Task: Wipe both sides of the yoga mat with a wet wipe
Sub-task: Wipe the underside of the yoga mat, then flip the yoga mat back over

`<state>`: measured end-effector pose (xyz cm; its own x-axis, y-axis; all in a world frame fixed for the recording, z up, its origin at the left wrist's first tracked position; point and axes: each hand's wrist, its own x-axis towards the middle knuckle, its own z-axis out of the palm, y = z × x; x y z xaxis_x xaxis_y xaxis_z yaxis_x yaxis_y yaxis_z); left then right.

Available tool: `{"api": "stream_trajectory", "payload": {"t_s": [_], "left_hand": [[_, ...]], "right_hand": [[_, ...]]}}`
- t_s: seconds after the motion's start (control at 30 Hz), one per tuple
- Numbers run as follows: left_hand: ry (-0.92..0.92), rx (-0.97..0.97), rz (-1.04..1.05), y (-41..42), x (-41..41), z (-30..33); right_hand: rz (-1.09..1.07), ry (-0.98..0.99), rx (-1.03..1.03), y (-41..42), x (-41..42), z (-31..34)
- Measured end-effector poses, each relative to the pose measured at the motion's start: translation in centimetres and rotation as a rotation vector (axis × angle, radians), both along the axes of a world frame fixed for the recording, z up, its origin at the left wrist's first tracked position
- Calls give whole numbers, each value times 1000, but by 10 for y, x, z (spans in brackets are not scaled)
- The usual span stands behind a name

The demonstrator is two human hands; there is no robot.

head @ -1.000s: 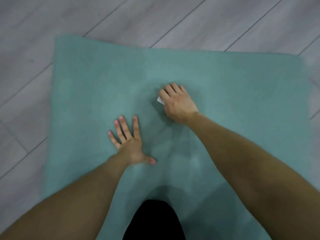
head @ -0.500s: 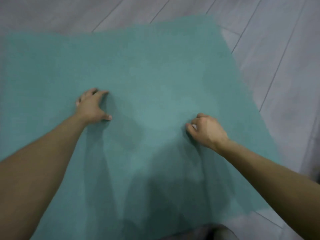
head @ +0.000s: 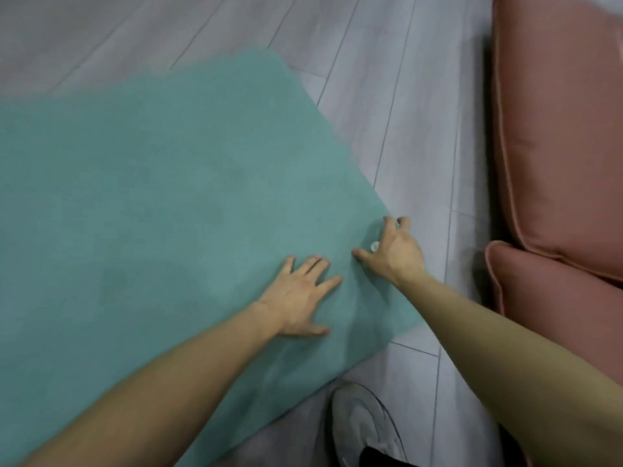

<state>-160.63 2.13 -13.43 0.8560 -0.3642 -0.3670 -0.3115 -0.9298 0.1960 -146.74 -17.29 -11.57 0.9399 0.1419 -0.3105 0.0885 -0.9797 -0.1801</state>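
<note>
Our left hand point(head: 301, 295) lies flat on the mat point(head: 161, 203), holding it still; our right hand point(head: 395, 251) claws its right edge, wipe point(head: 374, 246) tucked inside.

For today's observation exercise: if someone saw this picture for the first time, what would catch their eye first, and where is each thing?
The teal yoga mat fills the left and middle, lying flat on the grey plank floor. Near its right edge the left hand presses flat with fingers spread, while the right hand claws at the edge, a small white wipe under its palm. Pink cushions stand at the far right.
</note>
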Motion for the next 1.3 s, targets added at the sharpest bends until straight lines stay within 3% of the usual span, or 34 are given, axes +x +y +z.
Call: {"api": "stream_trajectory", "payload": {"t_s": [0.13, 0.33, 0.43, 0.63, 0.77, 0.9, 1.1, 1.3], "left_hand": [[-142, -49, -25, -15, 29, -7], [-219, -107, 176, -5, 87, 1], [-236, -98, 138, -13, 115, 12], [-318, 115, -6, -11, 181, 55], [-362, 279, -37, 35, 178, 95], [-399, 236, -48, 86, 164, 169], [-222, 228, -54, 144, 201, 345], [-95, 320, -50, 170, 315, 463]], "right_hand": [[-250, 181, -62, -51, 9, 0], [-207, 268, -81, -62, 17, -3], [-154, 269, -32, -60, 18, -1], [27, -121, 128, -23, 11, 5], [290, -323, 177, 16, 10, 29], [283, -330, 247, 44, 13, 110], [190, -63, 397, 89, 25, 295], [141, 64, 420, 124, 141, 417]]}}
